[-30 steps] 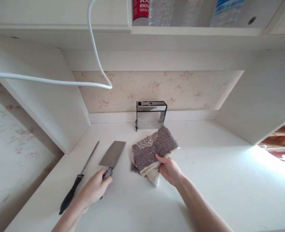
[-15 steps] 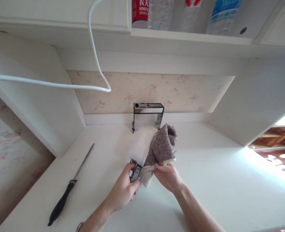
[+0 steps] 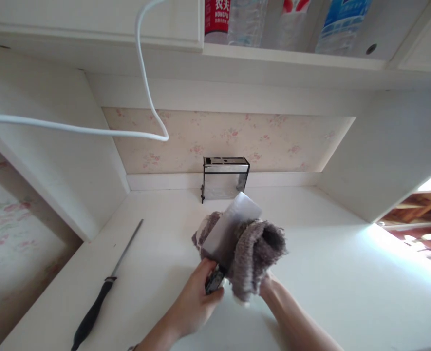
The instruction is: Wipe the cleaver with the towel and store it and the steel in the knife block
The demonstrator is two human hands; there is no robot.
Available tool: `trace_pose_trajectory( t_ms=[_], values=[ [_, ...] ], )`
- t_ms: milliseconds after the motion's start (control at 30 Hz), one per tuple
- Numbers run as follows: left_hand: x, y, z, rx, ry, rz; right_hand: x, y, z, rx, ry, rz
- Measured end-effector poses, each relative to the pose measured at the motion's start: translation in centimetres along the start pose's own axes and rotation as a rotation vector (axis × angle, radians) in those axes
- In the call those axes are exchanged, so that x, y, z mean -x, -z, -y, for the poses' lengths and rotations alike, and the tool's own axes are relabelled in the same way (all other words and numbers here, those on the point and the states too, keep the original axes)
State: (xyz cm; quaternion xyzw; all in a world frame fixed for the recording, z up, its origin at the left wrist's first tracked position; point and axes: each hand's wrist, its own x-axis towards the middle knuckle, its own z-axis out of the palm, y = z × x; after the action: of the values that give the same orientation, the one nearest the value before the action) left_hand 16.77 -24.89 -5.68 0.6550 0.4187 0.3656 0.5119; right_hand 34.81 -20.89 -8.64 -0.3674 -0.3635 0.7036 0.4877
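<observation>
The left hand point(image 3: 195, 304) has its fingers closed around the handle of the cleaver point(image 3: 233, 226). The right hand point(image 3: 266, 285) is mostly hidden beneath the bunched towel point(image 3: 255, 256), so I cannot tell how its fingers are closed. The towel shows on both sides of the cleaver's blade; the step seems to be wiping it, and the next move calls for keeping the edge away from fingers. On the white countertop point(image 3: 160, 234), left of the cleaver, lies a sharpening steel point(image 3: 110, 279); behind the cleaver, a black-framed holder point(image 3: 227, 167) stands before floral wallpaper point(image 3: 178, 141).
</observation>
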Motion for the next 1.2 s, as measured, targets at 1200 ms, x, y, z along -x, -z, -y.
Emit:
trace_pose_trajectory(
  t_ms=[1200],
  values=[
    [-0.3, 1.8, 3.4, -1.059, -0.339, 0.014, -0.9, 5.1, 4.0, -0.475, 0.316, -0.387]
  ],
)
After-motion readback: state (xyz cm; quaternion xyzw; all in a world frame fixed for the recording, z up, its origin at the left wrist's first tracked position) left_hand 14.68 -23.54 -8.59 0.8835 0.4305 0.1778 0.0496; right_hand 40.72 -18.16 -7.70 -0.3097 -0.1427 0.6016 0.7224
